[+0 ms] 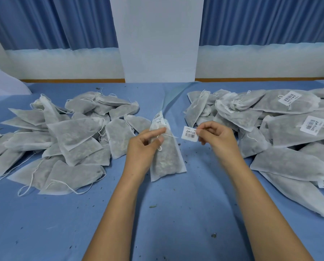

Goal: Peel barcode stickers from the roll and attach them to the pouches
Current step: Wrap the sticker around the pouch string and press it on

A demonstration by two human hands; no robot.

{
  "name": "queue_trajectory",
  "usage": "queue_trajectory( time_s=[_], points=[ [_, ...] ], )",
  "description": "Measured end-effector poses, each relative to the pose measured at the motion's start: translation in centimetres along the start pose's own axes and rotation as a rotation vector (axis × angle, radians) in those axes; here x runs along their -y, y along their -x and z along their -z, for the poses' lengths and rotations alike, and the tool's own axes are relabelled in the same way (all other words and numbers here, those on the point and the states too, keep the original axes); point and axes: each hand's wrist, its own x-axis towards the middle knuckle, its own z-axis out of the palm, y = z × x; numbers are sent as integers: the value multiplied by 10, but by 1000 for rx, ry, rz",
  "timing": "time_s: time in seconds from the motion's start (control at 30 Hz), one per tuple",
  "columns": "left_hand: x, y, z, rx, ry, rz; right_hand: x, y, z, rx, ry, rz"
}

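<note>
So here's where I'm at. My left hand has its fingers curled round the top of one flat, grey-white mesh drawstring pouch of dried herbs, thumb in front. The pouch hangs tilted, with its bottom corner resting on the blue cloth-covered table. I'd say I hold it by the neck so the wide flat face stays free for the label.

Poking out at 12 o'clock from that hand is the white strip of barcode stickers on their backing. It looks tucked behind the pouch in the same grip, though I can't tell exactly which fingers trap it. Probably it's parked there so the next sticker is always within reach.

My right hand, at 3 o'clock from the left, pinches one small white rectangular barcode sticker by its right edge between thumb and forefinger, other fingers loosely bent. The sticker is off the strip, just beside the pouch but not touching it. An edge pinch keeps most of the glue side off my skin, I reckon.

The heap of bare pouches with loose strings sits at 9 o'clock. The heap at 3 o'clock shows labels on several, like this one, so that reads as the done side.

Next up should be laying the sticker flat on the pouch face, and the lumpy filling could wrinkle it.
</note>
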Motion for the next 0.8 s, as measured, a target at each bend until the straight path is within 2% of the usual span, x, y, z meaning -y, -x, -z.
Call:
queue_trajectory(
  time_s=[0.17, 0.33, 0.5, 0.7, 0.8],
  points=[
    [-2, 3, -5, 100, -42, -9, 1, 7, -13, 133, -226, 29],
    [-3, 3, -7, 167, -30, -8, -2, 15, -30, 238, -181, 37],
    [-3, 3, -7, 203, -107, -31, -5, 14, -31, 179, -38, 13],
    [-6, 6, -6, 317, -106, -52, -9, 13, -29, 70, 102, 69],
    [-7, 5, -6, 284, -74, -56, -9, 13, -30, 57, 129, 83]
  ],
)
